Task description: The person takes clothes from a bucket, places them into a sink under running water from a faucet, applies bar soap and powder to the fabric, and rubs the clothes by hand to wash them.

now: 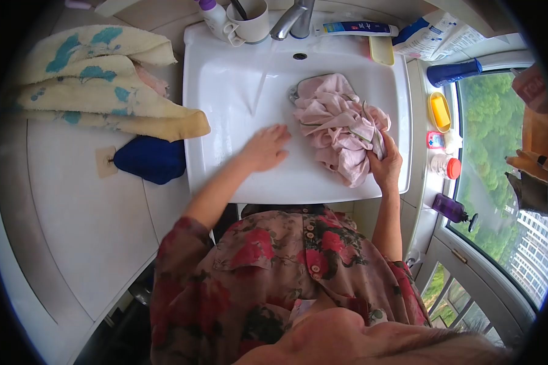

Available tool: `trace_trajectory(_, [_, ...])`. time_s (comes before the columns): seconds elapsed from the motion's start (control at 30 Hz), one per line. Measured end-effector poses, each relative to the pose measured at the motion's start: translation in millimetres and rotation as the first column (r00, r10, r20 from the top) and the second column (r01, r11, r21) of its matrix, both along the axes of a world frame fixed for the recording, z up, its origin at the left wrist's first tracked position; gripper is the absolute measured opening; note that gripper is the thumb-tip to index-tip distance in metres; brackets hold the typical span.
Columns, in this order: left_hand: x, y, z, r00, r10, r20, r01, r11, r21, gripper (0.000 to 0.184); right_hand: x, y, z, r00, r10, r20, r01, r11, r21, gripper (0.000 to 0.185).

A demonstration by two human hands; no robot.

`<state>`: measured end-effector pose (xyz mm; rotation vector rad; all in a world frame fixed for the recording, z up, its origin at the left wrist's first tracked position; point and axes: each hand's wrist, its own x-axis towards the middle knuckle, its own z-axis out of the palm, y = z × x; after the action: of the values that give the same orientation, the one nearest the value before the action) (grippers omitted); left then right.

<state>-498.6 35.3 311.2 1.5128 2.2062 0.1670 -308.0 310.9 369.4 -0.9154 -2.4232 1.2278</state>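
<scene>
Pink cloth (332,131) held bunched at the sink's right

In the head view, the pink cloth is gathered inside the sink (219,173), its near edge gripped by the right hand (389,163), probably so that the bundle is steadied. The left hand (263,149) is held open, fingers loosely spread; whether the basin is touched cannot be told. A thin stream seems to be let down from the faucet (292,23), beside the bundle. Movement is limited by the right rim; more room is offered leftward.
</scene>
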Motion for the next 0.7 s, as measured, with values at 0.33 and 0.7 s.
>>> trace_trajectory(0.33, [-116,4,48,0.842,0.016,-0.540,-0.141,0.971,-0.191,0.064,-3,-1,2,1.000,0.015,-0.001,-0.015,1.000,0.011,0.052])
trace_trajectory(0.7, [1,-6,46,0.916,0.334,0.223,-0.290,0.935,-0.205,0.041,-92,-50,23,0.961,-0.103,-0.257,0.003,0.932,-0.364,0.053])
